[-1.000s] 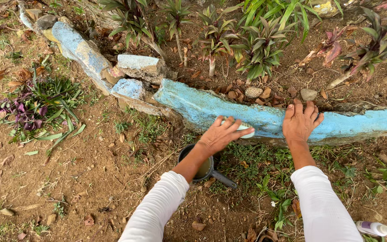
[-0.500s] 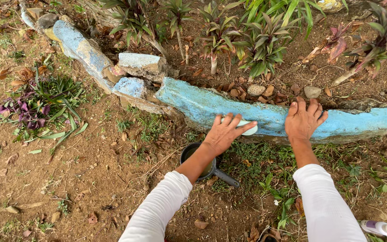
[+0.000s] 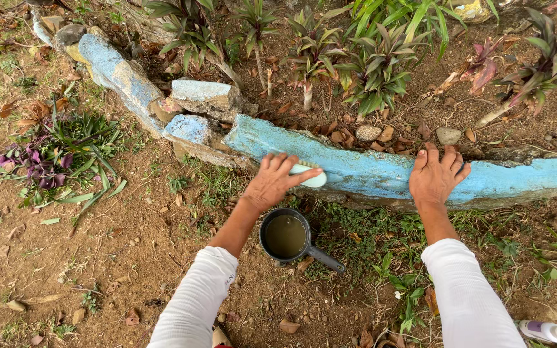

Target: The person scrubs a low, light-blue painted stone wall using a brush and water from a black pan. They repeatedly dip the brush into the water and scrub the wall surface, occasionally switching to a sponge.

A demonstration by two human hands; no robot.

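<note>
At the far left a purple-and-green plant (image 3: 49,158) grows from the bare dirt ground (image 3: 117,258). Beyond it a broken run of blue-painted curb pieces (image 3: 191,109) leads to the long blue curb (image 3: 369,171) that crosses the view. The left hand (image 3: 275,180) presses a pale green scrub brush (image 3: 309,175) against the curb's face, its grip closed over the brush back, fingers lying across it. Just below that hand a small dark pan (image 3: 286,236) of murky water sits on the ground, its handle pointing right. Further right, the right hand (image 3: 438,174) lies flat on the curb top, grip released, fingers spread, holding nothing. Behind the curb, green and reddish plants (image 3: 381,58) stand in a bed of soil. At the lower right corner a white bottle (image 3: 546,331) lies on the ground.
</note>
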